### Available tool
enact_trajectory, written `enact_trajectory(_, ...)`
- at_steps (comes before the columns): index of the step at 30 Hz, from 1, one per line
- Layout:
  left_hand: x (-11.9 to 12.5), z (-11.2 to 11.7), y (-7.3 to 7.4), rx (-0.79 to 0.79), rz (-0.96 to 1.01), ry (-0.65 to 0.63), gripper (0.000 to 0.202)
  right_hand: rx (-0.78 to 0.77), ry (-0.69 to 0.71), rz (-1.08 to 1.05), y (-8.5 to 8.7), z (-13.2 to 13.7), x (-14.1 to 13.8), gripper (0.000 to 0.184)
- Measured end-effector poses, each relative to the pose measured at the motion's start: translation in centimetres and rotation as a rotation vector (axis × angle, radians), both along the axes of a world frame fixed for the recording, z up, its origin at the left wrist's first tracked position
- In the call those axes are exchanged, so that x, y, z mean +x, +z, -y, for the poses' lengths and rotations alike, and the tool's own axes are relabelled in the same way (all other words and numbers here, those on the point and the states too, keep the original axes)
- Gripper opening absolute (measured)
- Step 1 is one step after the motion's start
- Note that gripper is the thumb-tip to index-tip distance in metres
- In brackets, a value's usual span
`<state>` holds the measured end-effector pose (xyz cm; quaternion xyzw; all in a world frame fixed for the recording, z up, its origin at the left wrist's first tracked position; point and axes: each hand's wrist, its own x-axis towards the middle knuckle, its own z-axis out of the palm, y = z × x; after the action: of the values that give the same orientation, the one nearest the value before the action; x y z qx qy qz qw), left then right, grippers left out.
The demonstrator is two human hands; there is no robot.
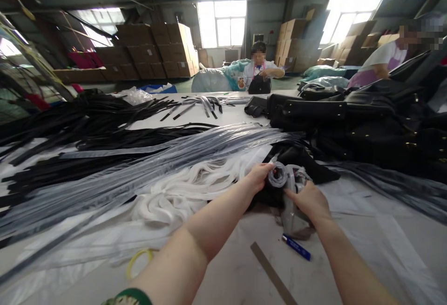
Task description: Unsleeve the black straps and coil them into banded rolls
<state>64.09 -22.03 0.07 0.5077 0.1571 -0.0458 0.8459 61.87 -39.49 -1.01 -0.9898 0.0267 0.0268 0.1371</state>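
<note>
Roll (pixel 278 175), clear, one: between your hands, round face toward you. Left hand (pixel 260 175): pinching the roll's rim at 10 o'clock; a light, even pinch should avoid crushing it. Right hand (pixel 311 200): at 4 o'clock, gripping a grey item (pixel 296 223), form unclear; firm support there should limit twisting. Black cloth (pixel 296 153): 1 o'clock. Blue stick (pixel 296 247): 5 o'clock, best kept off your wrist. Brown strip (pixel 274 274): 6 o'clock. White straps (pixel 185 186): 9 o'clock.

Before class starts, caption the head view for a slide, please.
Left hand touching a clear coiled roll, right hand on the grey piece beside it, near white strips.
</note>
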Motion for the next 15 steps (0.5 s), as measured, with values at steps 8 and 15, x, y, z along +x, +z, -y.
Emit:
enact_trajectory(8, 1.2, -1.2, -2.7, 0.308, -0.066, -0.012, 0.015, 0.056, -0.052, 0.128, -0.3, 1.1, -1.3, 0.078)
enact_trajectory(15, 2.2, -9.4, 0.4, 0.334, 0.022, 0.231, 0.021, 0.127, -0.102, 0.164, -0.4, 2.2, -1.9, 0.08)
